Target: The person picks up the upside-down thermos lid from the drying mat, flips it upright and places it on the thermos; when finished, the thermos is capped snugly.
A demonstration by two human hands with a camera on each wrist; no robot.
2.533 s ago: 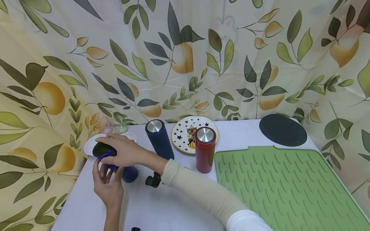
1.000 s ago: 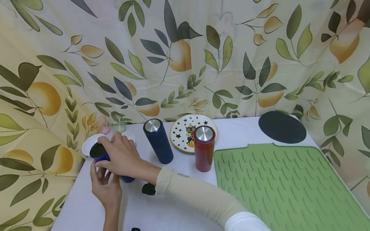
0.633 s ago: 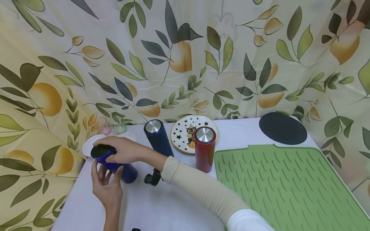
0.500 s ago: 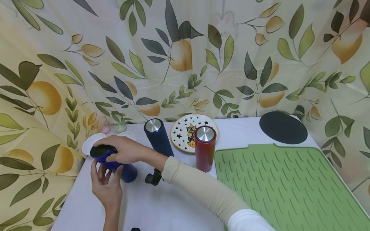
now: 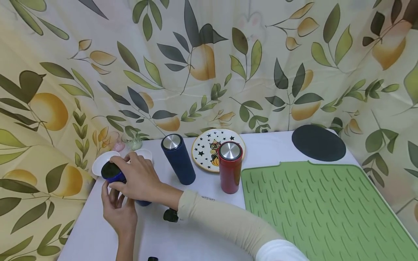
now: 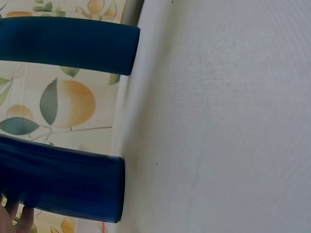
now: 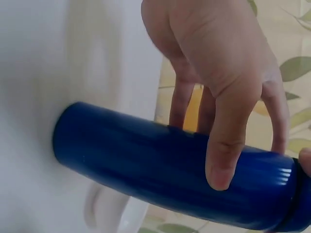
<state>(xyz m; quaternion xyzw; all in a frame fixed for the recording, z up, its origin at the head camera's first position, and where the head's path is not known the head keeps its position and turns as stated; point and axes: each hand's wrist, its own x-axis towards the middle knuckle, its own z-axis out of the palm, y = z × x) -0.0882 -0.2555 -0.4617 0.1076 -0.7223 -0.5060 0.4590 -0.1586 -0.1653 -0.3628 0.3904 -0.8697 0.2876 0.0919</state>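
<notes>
A glossy blue bottle (image 7: 126,145) stands on the white table at the left, its top dark and round. My left hand (image 5: 121,217) grips its upper body, thumb on one side and fingers on the other in the right wrist view. Above that, my right hand (image 5: 140,177) holds the bottle's lid (image 5: 114,174) from the top, fingers curled round the rim. Most of the bottle is hidden behind both hands in the head view. A navy bottle (image 5: 179,159) with a silver top is just right of the hands, and a red bottle (image 5: 230,170) stands farther right.
Two white dishes (image 5: 98,166) lie behind the hands. A star-patterned plate (image 5: 200,144) rests behind the red bottle. On the right are a green ridged mat (image 5: 313,210) and a black oval mat (image 5: 318,143). A printed curtain (image 5: 209,101) hangs along the back and left.
My right hand has turned on the lid back and forth; since half a second ago its knuckles have rolled upward and its wrist has come nearer. The left hand stays on the bottle's body.
</notes>
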